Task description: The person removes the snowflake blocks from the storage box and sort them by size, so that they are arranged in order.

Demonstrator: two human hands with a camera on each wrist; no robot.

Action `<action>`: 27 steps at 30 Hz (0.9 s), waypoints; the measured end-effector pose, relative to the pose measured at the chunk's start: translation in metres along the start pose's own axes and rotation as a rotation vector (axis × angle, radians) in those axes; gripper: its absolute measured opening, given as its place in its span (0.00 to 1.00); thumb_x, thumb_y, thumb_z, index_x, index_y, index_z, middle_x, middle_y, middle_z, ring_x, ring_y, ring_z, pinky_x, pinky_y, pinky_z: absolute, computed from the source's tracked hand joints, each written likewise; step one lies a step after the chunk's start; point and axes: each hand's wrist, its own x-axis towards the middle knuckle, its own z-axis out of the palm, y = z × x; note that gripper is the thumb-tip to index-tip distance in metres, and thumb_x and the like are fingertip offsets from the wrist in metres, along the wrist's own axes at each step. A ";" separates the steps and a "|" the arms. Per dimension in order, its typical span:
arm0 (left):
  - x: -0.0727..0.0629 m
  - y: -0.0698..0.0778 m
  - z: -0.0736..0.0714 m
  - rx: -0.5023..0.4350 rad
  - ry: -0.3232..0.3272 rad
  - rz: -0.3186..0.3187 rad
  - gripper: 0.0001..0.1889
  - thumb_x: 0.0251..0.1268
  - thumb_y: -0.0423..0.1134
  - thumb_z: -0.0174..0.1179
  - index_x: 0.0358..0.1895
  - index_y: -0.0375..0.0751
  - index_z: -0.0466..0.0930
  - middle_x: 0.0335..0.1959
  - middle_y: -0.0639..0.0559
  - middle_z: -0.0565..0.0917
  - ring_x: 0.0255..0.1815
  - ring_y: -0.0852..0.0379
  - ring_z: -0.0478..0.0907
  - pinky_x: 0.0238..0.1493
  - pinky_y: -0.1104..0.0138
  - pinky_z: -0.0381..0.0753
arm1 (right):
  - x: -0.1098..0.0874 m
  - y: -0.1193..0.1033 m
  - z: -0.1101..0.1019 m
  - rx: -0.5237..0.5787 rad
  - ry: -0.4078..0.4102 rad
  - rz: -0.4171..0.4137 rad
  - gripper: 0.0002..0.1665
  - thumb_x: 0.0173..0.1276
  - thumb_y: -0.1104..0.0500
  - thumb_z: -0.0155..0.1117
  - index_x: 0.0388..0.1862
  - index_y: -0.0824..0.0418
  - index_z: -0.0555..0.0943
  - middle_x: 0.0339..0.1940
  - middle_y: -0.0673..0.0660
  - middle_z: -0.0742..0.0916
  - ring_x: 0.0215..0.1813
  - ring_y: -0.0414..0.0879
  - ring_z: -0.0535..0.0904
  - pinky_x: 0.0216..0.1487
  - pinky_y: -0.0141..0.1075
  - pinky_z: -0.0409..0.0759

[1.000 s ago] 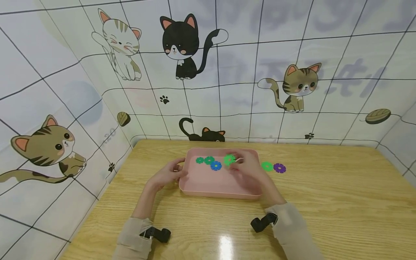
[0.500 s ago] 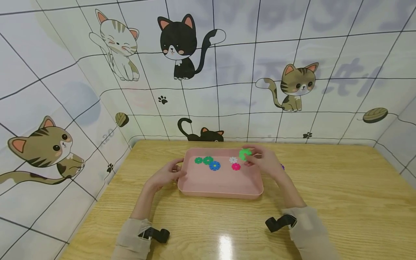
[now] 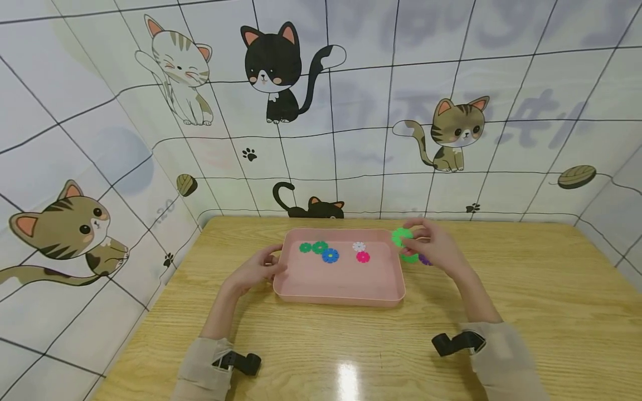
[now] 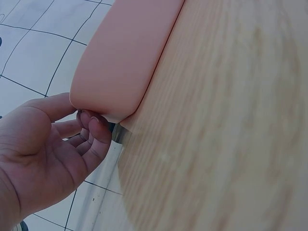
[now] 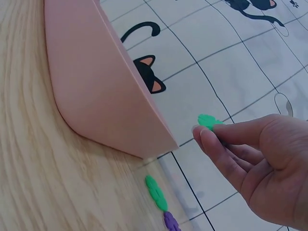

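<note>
My right hand (image 3: 436,248) pinches a light green flower-shaped disc (image 3: 401,237) between thumb and fingertips, just above the right edge of the pink tray (image 3: 321,284). The right wrist view shows this disc (image 5: 208,120) held clear of the tray wall. My left hand (image 3: 254,270) grips the tray's left side, with its fingers curled against the rim. Inside the tray lie two dark green discs (image 3: 320,247), a blue one (image 3: 330,255), a white one (image 3: 358,246) and a pinkish-red one (image 3: 363,257).
Right of the tray, another light green disc (image 3: 410,258) and a purple disc (image 3: 424,260) lie on the wooden table (image 3: 311,345), partly hidden by my right hand. Behind the table stands a white wall covering (image 3: 361,145) printed with cats.
My right hand has moved right with the light green disc, from over the tray to its right edge. The white and pinkish-red discs have come into view. My left hand stays on the tray.
</note>
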 end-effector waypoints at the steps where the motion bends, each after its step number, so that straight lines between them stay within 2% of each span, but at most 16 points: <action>1: 0.000 0.000 0.000 0.001 0.000 -0.001 0.34 0.76 0.32 0.56 0.78 0.31 0.52 0.40 0.43 0.75 0.31 0.54 0.75 0.38 0.63 0.77 | -0.001 0.001 -0.003 0.005 -0.005 0.003 0.25 0.73 0.59 0.67 0.62 0.68 0.71 0.44 0.68 0.86 0.40 0.55 0.88 0.38 0.44 0.85; 8: 0.001 -0.002 -0.001 -0.007 0.000 -0.002 0.35 0.76 0.33 0.57 0.79 0.31 0.51 0.40 0.43 0.74 0.31 0.54 0.74 0.37 0.63 0.76 | -0.006 0.008 -0.020 0.035 -0.012 0.029 0.25 0.73 0.63 0.65 0.61 0.72 0.68 0.45 0.71 0.85 0.38 0.53 0.88 0.42 0.47 0.86; 16: 0.000 -0.001 -0.001 -0.004 -0.003 0.004 0.35 0.76 0.33 0.57 0.79 0.30 0.51 0.39 0.43 0.75 0.31 0.54 0.74 0.36 0.64 0.76 | -0.014 0.023 -0.038 -0.040 0.071 0.029 0.23 0.75 0.61 0.64 0.63 0.71 0.70 0.47 0.71 0.82 0.38 0.49 0.88 0.43 0.41 0.85; 19: -0.001 -0.001 -0.001 -0.006 -0.007 0.004 0.34 0.76 0.33 0.57 0.79 0.31 0.51 0.39 0.44 0.75 0.31 0.54 0.74 0.36 0.64 0.76 | -0.017 0.029 -0.043 -0.042 0.094 0.036 0.22 0.75 0.63 0.63 0.61 0.72 0.71 0.46 0.72 0.81 0.36 0.51 0.88 0.43 0.41 0.86; 27: 0.000 0.000 0.000 -0.005 -0.011 0.001 0.34 0.76 0.32 0.56 0.78 0.31 0.52 0.39 0.43 0.75 0.31 0.56 0.74 0.36 0.65 0.76 | -0.021 0.043 -0.052 -0.155 0.112 0.108 0.21 0.75 0.63 0.63 0.61 0.73 0.71 0.43 0.70 0.81 0.34 0.49 0.87 0.39 0.38 0.85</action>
